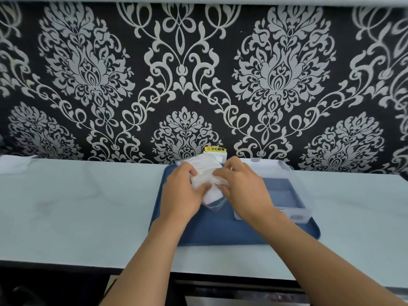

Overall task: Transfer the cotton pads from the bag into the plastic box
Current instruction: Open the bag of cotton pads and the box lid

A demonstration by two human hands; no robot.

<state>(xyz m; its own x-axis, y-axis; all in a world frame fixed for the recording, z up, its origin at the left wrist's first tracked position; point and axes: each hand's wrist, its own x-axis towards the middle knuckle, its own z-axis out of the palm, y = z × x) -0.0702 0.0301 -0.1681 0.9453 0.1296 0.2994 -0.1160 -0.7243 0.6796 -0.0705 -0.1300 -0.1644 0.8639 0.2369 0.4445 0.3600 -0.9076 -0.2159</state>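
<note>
Both hands, left (180, 191) and right (242, 186), grip the bag (206, 173) over the tray (212, 226); pads may spill beside the empty box (306, 195) if it tears.

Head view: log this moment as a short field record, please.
left hand: grips the bag
right hand: grips the bag
bag: clear plastic, white cotton pads inside, held over the tray
plastic box: clear, open, on the tray, no pads visible inside
tray: blue, on the pale counter
</note>
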